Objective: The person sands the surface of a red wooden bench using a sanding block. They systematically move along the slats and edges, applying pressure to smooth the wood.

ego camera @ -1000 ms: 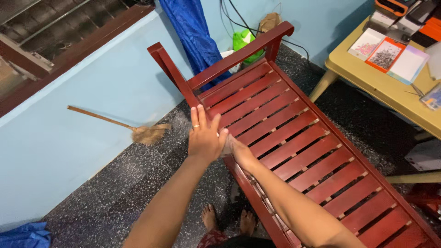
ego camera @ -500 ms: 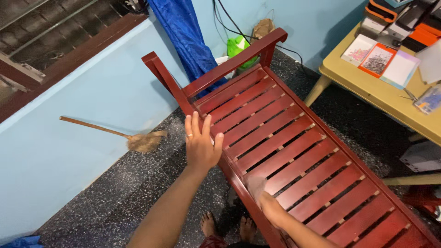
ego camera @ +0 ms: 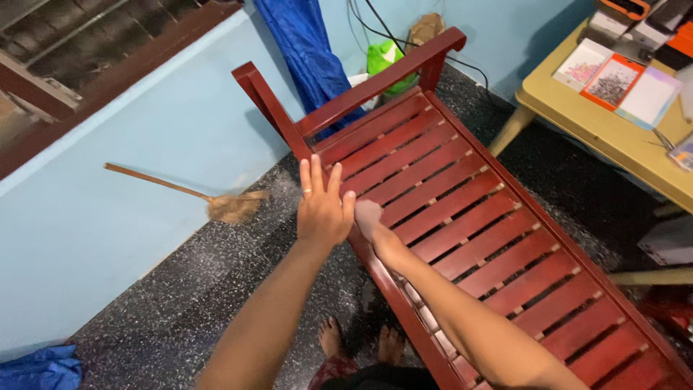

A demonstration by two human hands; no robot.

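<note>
The red slatted bench (ego camera: 462,217) stands on the speckled floor (ego camera: 180,303) against the blue wall. The right hand (ego camera: 368,217), closed on a pale cloth, has been brought back up the near rail to beside the left hand (ego camera: 323,206), which is held flat, fingers spread, gripping nothing. One bench, one broom (ego camera: 209,202) and two bare feet are counted.

A broom (ego camera: 216,204) leans on the blue wall (ego camera: 144,166); a yellow table (ego camera: 613,137) stands nearby.

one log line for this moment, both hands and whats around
left hand: open, fingers spread, over slatted red bench edge | right hand: blurred, on bench slats by the edge, grip unclear | nearby: broom on speckled floor
</note>
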